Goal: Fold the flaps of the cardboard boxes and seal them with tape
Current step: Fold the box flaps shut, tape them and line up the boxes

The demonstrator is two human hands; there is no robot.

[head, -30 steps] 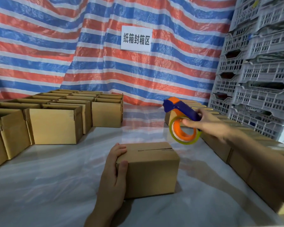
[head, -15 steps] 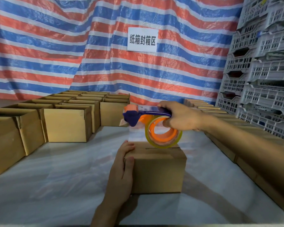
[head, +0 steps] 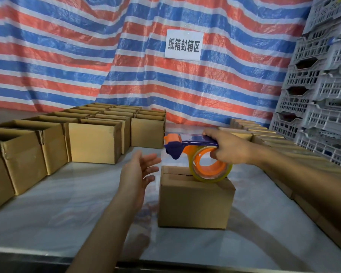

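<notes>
A small closed cardboard box (head: 195, 205) stands in the middle of the white table (head: 57, 209), its top flaps folded down with a seam showing. My right hand (head: 230, 150) grips a blue and orange tape dispenser (head: 193, 152). Its roll of clear tape rests on the box top, and its blue nose points left past the box's far left edge. My left hand (head: 138, 174) hovers just left of the box with fingers spread, touching nothing.
Several open-topped cardboard boxes (head: 95, 138) line the left and back of the table. A row of closed boxes (head: 268, 138) runs along the right side. Stacked grey plastic crates (head: 323, 91) rise at the right. A striped tarp with a white sign (head: 183, 45) hangs behind.
My left hand has let go of the box's left side and lifted off, fingers spread. The dispenser came down so the tape roll now sits on the box top.
</notes>
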